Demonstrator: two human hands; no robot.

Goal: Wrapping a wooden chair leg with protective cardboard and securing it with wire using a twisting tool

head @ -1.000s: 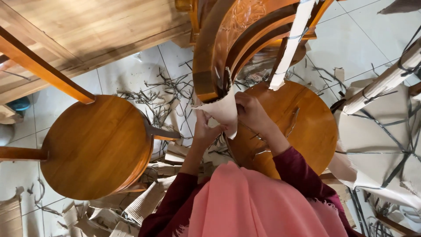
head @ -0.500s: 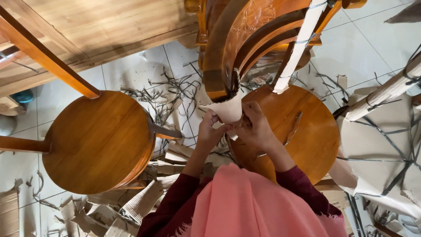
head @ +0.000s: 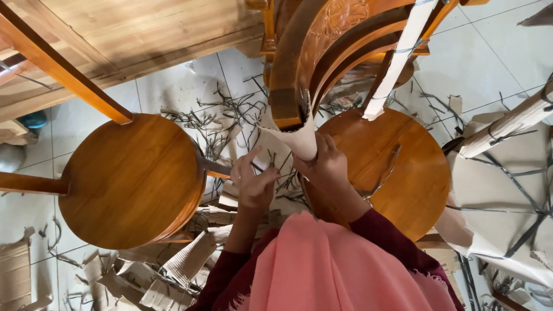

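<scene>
The paper wrap [head: 299, 138] is gripped by the right hand [head: 325, 167] and is best peeled steadily off the chair back [head: 294, 69]; the left hand [head: 253, 181] is open, empty.

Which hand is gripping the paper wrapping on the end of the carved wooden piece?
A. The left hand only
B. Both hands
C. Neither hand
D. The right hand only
D: the right hand is closed around the paper wrapping at the end of the carved wooden piece, while the left hand is open with fingers spread, apart from the paper.
</scene>
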